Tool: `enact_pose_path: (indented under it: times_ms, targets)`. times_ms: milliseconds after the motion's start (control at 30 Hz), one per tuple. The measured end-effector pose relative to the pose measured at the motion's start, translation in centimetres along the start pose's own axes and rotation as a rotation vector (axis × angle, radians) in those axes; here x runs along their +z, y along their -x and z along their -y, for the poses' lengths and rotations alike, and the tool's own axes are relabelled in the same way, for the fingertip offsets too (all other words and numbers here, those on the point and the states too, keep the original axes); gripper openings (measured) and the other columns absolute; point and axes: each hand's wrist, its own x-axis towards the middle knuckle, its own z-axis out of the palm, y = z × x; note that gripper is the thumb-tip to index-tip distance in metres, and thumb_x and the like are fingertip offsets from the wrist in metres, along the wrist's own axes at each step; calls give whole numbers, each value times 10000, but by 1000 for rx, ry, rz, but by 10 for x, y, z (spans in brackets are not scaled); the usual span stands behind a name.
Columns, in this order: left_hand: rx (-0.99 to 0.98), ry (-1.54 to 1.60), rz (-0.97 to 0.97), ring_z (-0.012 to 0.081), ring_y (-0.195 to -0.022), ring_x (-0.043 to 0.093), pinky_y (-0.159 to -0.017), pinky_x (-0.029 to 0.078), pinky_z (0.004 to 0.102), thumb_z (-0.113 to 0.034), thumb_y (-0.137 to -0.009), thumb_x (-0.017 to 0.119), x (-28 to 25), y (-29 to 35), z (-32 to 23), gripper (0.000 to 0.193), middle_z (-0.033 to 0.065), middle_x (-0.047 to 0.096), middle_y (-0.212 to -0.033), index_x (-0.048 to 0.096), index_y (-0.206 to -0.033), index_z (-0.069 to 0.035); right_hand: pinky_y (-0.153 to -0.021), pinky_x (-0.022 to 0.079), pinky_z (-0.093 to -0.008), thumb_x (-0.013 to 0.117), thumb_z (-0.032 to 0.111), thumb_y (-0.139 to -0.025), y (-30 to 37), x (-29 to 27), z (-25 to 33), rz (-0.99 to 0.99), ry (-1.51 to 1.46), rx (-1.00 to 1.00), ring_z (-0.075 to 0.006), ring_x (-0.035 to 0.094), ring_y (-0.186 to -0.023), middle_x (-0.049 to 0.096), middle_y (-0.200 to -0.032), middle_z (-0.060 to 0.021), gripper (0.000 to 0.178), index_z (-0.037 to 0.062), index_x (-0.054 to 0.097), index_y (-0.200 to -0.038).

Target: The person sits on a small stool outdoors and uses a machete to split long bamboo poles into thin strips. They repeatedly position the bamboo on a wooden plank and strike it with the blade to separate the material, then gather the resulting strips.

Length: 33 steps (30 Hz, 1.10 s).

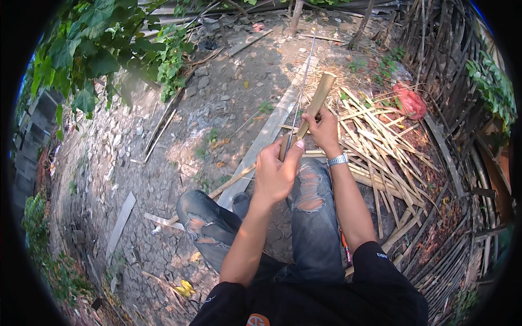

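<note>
Bright daylight dapples the far ground with leaf shadows; fisheye bends and blackens the edges; focus is sharp.

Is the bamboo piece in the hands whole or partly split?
Partly split: a thin strip stands apart from the bamboo piece, held by the right hand and left hand.

We see a pile of split bamboo strips [380,146] on the cracked ground [163,179], a red bag [410,102] near them, leafy branches [103,49], and a long plank [261,146].
</note>
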Motion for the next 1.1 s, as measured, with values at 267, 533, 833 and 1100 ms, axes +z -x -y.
enact_pose_path:
  times_ms: [267, 533, 833, 1100]
  targets:
    - [-8, 199, -307, 74, -463, 363, -441, 309, 245, -246, -1031, 531, -146, 50, 40, 288, -6, 407, -555, 516, -843, -28, -766, 650, -342, 703, 125, -959, 63, -215, -95, -1095, -474, 300, -285, 696, -983, 643, -1183, -246, 376, -83, 524, -1216]
    - [-63, 344, -312, 112, -490, 382, -478, 341, 275, -314, -1026, 501, -107, 65, 63, 326, -4, 362, -562, 512, -891, -17, -1162, 358, -439, 492, 293, -1027, 161, -220, -115, -662, -693, 814, -322, 426, -1415, 441, -1496, -198, 602, 18, 342, -1541]
    - [219, -71, -208, 266, -558, 606, -545, 456, 369, -170, -965, 615, 19, 61, 63, 196, 140, 606, -675, 590, -1029, 13, -852, 523, -322, 704, 237, -941, 117, -58, 140, 496, -254, 118, -185, 671, -933, 706, -1103, -152, 419, -37, 633, -1250]
    - [427, -206, 207, 283, -1048, 603, -895, 480, 368, -400, -907, 666, -31, 21, 96, 465, 153, 637, -1058, 631, -1096, 23, -563, 467, -256, 566, 240, -1038, 100, -53, 132, 387, -354, 405, -110, 645, -668, 714, -822, -110, 299, -36, 673, -1080]
